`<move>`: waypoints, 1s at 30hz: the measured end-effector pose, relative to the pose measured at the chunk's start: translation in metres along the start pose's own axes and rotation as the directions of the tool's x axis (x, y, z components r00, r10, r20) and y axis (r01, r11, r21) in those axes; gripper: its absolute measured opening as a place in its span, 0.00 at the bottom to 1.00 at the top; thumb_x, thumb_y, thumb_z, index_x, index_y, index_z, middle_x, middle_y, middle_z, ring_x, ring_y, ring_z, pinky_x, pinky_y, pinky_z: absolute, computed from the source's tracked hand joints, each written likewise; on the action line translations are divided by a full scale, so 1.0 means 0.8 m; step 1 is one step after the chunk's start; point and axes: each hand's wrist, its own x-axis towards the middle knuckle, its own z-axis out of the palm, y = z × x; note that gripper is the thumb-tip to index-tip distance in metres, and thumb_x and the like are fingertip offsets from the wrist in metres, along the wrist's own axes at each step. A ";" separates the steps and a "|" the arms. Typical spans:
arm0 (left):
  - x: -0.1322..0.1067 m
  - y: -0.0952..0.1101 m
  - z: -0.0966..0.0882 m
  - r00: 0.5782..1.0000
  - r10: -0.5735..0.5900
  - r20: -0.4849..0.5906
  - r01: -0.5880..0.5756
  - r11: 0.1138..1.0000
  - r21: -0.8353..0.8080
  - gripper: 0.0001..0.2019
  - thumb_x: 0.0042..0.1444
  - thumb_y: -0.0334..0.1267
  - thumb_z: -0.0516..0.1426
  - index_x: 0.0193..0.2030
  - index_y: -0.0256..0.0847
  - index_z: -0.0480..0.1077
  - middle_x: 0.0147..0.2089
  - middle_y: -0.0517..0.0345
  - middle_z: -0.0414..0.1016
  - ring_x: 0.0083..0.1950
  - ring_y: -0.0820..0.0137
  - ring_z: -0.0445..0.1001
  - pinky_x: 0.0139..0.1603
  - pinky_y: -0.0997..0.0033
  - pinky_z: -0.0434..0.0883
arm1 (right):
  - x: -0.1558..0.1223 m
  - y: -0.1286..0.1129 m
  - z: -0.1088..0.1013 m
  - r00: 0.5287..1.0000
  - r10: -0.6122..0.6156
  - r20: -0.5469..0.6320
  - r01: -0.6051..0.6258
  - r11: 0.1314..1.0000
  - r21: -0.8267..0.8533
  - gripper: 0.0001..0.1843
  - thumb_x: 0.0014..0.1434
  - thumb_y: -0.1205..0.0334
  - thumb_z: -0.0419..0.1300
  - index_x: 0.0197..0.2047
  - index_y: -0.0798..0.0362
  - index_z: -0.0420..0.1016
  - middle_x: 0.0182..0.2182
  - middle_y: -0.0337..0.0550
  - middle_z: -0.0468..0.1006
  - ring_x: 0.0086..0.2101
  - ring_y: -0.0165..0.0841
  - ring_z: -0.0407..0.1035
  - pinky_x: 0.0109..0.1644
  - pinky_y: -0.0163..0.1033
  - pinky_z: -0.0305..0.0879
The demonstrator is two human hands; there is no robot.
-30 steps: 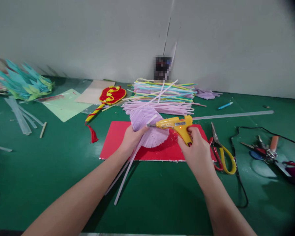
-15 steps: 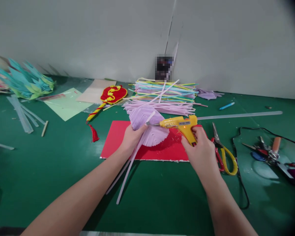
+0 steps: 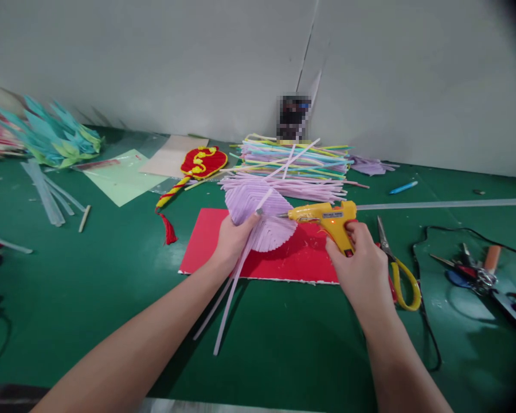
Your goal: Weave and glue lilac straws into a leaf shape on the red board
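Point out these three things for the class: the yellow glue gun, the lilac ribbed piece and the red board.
Yellow glue gun (image 3: 336, 227): head view, upper part of its handle.
Lilac ribbed piece (image 3: 276, 230): head view, lower half.
Red board (image 3: 203, 244): head view, bare left part.

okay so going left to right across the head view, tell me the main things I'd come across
Translucent sticks, pale green sheet, red-and-yellow fan-shaped piece, lilac ribbed piece, yellow glue gun, yellow-handled scissors, orange handle.
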 end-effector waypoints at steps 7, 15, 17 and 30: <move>0.000 0.000 0.000 1.000 0.011 -0.015 -0.011 1.000 0.000 0.19 0.48 0.40 0.63 0.46 0.32 0.74 0.47 0.48 0.79 0.49 0.60 0.76 0.45 0.68 0.73 | 0.001 0.002 -0.001 1.000 0.005 -0.001 -0.005 1.000 -0.010 0.14 0.56 0.56 0.57 0.44 0.53 0.67 0.36 0.48 0.78 0.32 0.39 0.73 0.33 0.41 0.67; 0.002 -0.004 -0.001 1.000 0.024 -0.017 -0.024 1.000 -0.010 0.20 0.48 0.42 0.63 0.46 0.33 0.74 0.47 0.48 0.79 0.50 0.60 0.76 0.46 0.67 0.73 | 0.004 -0.004 -0.005 0.995 0.099 0.002 -0.099 0.993 -0.070 0.15 0.54 0.53 0.57 0.43 0.51 0.65 0.36 0.49 0.76 0.31 0.40 0.71 0.30 0.41 0.64; 0.002 -0.004 -0.001 1.000 0.018 -0.016 -0.018 1.000 -0.023 0.20 0.47 0.42 0.64 0.46 0.33 0.74 0.47 0.48 0.79 0.49 0.59 0.76 0.46 0.66 0.73 | 0.006 -0.008 -0.007 0.986 0.169 -0.002 -0.168 0.982 -0.086 0.18 0.52 0.50 0.59 0.41 0.50 0.63 0.34 0.47 0.75 0.28 0.40 0.69 0.28 0.41 0.61; 0.002 -0.003 -0.001 1.000 0.021 -0.001 -0.021 1.000 -0.002 0.19 0.45 0.41 0.65 0.44 0.34 0.75 0.46 0.49 0.79 0.49 0.59 0.76 0.45 0.66 0.73 | 0.006 -0.016 -0.005 0.954 0.292 0.059 -0.289 0.956 -0.056 0.36 0.36 0.29 0.63 0.36 0.48 0.57 0.33 0.46 0.72 0.29 0.42 0.68 0.27 0.40 0.59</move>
